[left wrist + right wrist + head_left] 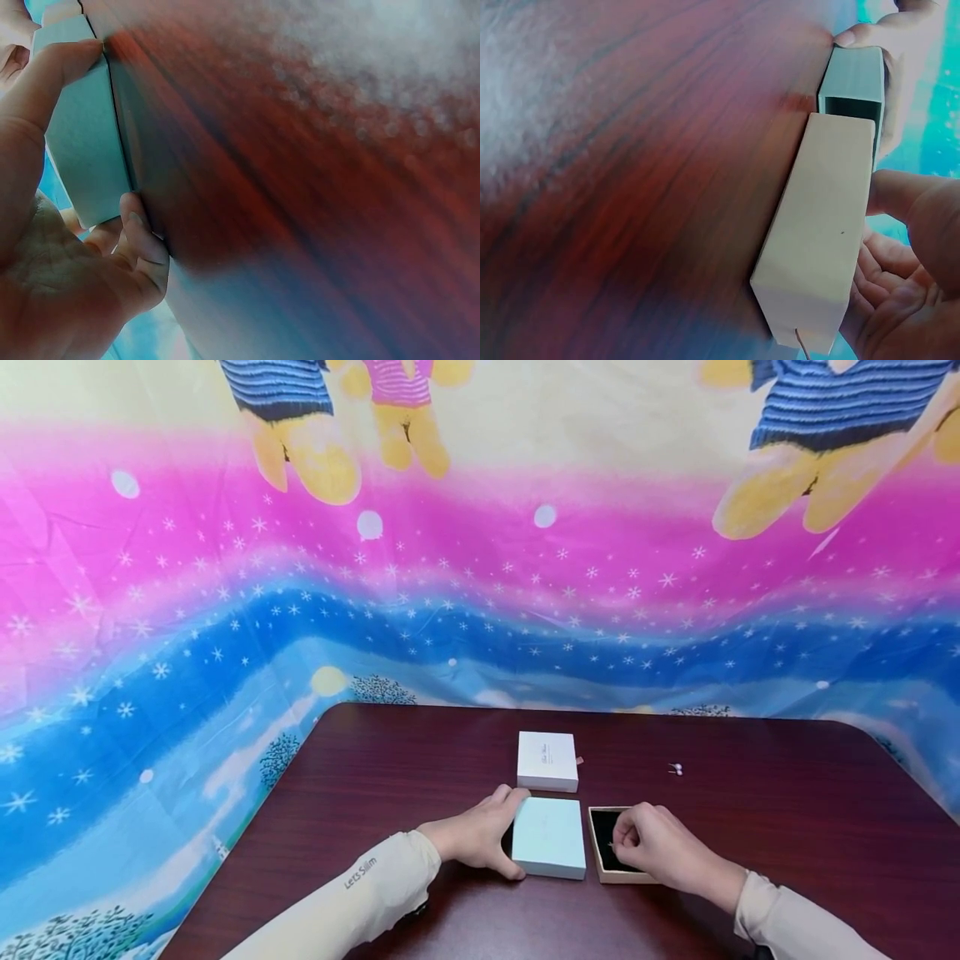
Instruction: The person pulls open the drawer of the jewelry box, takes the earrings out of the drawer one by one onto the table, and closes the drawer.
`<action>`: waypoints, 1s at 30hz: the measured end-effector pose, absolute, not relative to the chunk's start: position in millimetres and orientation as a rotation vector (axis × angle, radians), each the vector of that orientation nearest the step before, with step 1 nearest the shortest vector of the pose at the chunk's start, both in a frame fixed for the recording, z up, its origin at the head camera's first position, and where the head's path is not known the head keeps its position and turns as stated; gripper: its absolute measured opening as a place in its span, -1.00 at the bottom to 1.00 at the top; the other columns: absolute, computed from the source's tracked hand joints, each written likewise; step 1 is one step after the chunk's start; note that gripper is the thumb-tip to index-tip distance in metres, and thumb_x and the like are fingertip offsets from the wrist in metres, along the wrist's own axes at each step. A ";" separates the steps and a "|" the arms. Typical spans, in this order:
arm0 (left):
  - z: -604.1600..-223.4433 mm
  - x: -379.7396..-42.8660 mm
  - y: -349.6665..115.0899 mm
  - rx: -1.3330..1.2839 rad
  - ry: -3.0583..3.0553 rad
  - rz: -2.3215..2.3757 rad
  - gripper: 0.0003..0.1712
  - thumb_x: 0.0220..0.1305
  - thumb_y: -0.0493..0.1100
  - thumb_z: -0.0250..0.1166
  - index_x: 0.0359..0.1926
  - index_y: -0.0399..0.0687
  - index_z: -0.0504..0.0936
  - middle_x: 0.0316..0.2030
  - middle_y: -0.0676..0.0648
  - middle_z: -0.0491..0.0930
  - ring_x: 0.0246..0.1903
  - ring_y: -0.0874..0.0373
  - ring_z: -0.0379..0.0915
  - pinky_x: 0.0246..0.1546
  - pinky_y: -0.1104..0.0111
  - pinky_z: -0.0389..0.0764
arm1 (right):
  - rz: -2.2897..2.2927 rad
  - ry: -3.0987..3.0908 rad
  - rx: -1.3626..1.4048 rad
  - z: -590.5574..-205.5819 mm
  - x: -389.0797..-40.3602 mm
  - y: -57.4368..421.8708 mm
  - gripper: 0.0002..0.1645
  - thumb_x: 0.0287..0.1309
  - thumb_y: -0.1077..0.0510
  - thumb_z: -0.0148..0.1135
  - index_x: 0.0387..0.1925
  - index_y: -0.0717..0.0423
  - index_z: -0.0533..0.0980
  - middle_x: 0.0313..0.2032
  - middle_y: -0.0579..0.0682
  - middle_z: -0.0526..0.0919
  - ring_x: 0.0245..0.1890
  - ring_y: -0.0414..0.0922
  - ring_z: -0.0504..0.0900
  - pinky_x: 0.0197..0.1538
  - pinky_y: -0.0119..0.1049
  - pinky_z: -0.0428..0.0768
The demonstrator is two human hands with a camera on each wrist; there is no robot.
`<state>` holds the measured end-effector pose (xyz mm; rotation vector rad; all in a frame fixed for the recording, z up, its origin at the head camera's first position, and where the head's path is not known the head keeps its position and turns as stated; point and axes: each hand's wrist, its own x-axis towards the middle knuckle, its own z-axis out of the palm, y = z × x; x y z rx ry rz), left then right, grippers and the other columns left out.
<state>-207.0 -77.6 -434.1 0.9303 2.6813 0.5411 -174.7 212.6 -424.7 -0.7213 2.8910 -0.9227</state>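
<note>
Cloth (480,547): hangs behind table (420,752), wrinkled; runs cream to pink to blue, printed with snowflakes (668,580), trees (382,687), yellow figures (322,460) in striped tops (277,389). Table: dark red-brown, grained, rounded at far corners; shows pale, hazy patch (405,52) in wrist views.

Cream sleeves (330,906), snug cuffs (424,860), dark lettering (361,872) on left

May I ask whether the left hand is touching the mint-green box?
Touching: in the left wrist view, the left hand grips the mint-green box, thumb on one corner, fingers on another.
</note>
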 end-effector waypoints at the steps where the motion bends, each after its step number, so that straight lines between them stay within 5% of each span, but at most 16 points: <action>1: -434.2 -207.0 -77.7 0.929 2.682 0.540 0.20 -0.13 0.07 0.63 0.46 -0.07 0.14 0.05 0.04 0.32 -0.01 0.24 0.33 0.11 0.47 0.44 | -0.921 2.891 -0.722 -424.7 -174.8 212.6 -0.71 0.01 0.34 0.27 -0.63 -0.10 0.54 -0.70 -0.30 0.40 -0.64 -0.43 0.29 -0.44 -0.46 0.37; 30: -435.8 -207.3 -77.7 0.928 2.689 0.554 0.17 -0.14 0.06 0.63 0.43 -0.03 0.17 0.03 0.06 0.33 -0.03 0.24 0.32 0.11 0.46 0.44 | -0.898 2.842 -0.646 -423.0 -176.6 209.9 -0.75 -0.02 0.32 0.29 -0.63 -0.04 0.48 -0.72 -0.27 0.29 -0.70 -0.38 0.23 -0.49 -0.45 0.30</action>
